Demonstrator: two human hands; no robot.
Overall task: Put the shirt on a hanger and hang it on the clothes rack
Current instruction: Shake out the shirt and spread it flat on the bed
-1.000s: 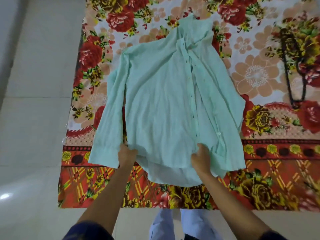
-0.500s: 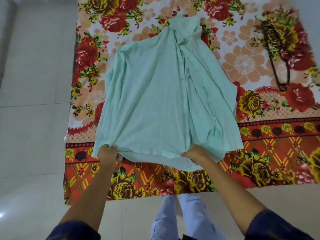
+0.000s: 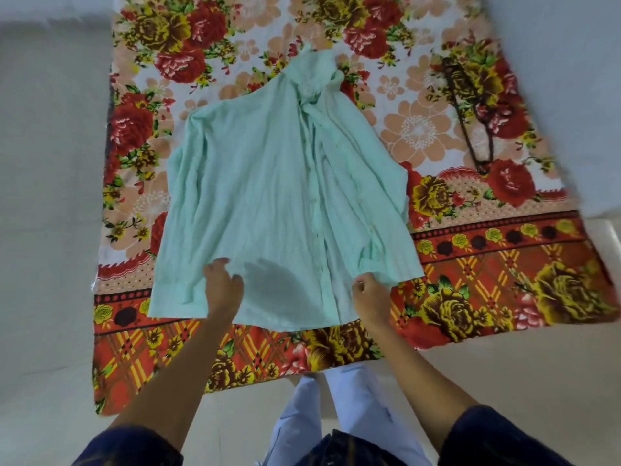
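A mint-green long-sleeved shirt (image 3: 268, 196) lies spread front-up on a floral blanket (image 3: 504, 280), its collar pointing away from me. My left hand (image 3: 221, 280) hovers just above the lower front of the shirt with loosely curled fingers, casting a shadow on the cloth and holding nothing. My right hand (image 3: 369, 290) is closed, pinching the shirt's lower right edge beside the cuff. A dark hanger (image 3: 470, 119) lies on the blanket at the upper right, apart from the shirt. No clothes rack is in view.
The blanket lies on a pale tiled floor (image 3: 50, 230) that surrounds it on the left, right and near sides. My legs in light trousers (image 3: 336, 415) stand at the blanket's near edge.
The shirt's hem has been lowered flat onto the blanket. My left hand has let go of the hem and moved up over the shirt's front. My right hand still grips the right edge.
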